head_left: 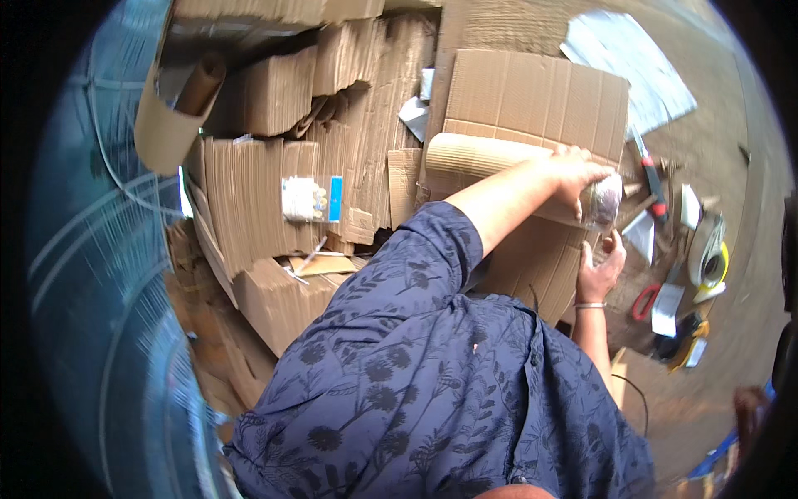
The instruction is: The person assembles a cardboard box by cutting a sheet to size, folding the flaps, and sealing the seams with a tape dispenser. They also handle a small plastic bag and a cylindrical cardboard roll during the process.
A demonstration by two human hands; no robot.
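A roll of ribbed corrugated cardboard lies across a flat cardboard sheet. My left arm reaches over to the right, and my left hand is closed over the roll near its right end. From that end shows a clear, shiny, rounded object; its kind I cannot make out. My right hand, with a band at the wrist, is just below this end. Its fingers are apart and point upward, with nothing visible in them. The underside of the roll is hidden.
Right of the sheet lie a red-and-black handled tool, tape rolls, red-handled scissors and a yellow-and-black tool. Stacked cardboard fills the left, with a small packet on it. A pale sheet lies at the far right.
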